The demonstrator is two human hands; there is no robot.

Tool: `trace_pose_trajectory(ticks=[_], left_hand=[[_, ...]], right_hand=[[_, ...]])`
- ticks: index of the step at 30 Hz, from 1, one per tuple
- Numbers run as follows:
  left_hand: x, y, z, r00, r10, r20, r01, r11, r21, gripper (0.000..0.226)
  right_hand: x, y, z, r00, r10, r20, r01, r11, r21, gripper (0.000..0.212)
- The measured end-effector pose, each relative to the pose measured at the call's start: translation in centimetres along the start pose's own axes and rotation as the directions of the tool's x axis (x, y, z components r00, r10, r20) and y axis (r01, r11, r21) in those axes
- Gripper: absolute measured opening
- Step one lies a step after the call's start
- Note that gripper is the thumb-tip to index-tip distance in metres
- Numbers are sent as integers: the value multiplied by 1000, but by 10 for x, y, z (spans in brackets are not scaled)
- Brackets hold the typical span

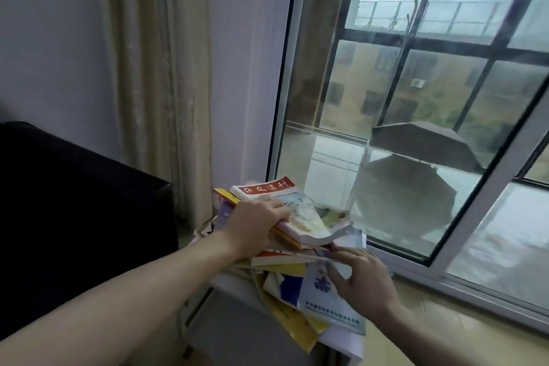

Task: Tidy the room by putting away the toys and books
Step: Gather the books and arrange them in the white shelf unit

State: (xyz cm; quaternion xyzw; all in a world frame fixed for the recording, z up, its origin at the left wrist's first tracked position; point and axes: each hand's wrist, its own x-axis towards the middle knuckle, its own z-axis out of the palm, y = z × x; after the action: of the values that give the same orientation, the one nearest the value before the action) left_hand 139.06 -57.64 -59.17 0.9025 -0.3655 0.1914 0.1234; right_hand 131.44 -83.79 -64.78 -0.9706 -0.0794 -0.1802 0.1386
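Left hand: grip closed round top books of messy stack (by the window). Right hand: fingers loose, touching a light-blue booklet, grip open.

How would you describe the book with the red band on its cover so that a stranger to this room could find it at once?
Start at the big window and drop to the untidy pile of books below its lower left corner. The top book lies under the left hand. It alone has a red band with white characters across its cover; its neighbours show yellow, blue or pale covers.
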Motion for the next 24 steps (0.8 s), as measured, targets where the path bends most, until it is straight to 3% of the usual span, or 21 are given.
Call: trace_pose_trajectory(ticks=[4,8,13,16,19,21,24], left_hand=[[-2,5,9,996,-45,72,48,998,-36,25],[-3,2,14,974,-124,191,139,988,-68,37],[-11,-6,-11,914,-108,391,171,977,-128,60],[-29,-17,-35,929,-134,344,176,980,-95,59],[-61,-39,-67,939,-249,238,268,962,-49,51],[-96,-58,-88,915,-363,174,376,926,-46,45],[-185,-90,-123,821,-563,94,566,824,-5,43]], right_hand=[[-1,16,-16,977,170,-126,-158,982,102,6],[18,8,-27,953,188,-236,-125,957,261,10],[44,-19,-31,994,67,-85,-39,956,291,27],[57,-48,-34,1000,-2,27,-4,969,249,30],[70,-94,-32,992,-94,87,67,959,274,29],[78,-133,-28,979,-172,108,132,942,309,26],[83,-218,-14,931,-343,127,265,872,412,30]])
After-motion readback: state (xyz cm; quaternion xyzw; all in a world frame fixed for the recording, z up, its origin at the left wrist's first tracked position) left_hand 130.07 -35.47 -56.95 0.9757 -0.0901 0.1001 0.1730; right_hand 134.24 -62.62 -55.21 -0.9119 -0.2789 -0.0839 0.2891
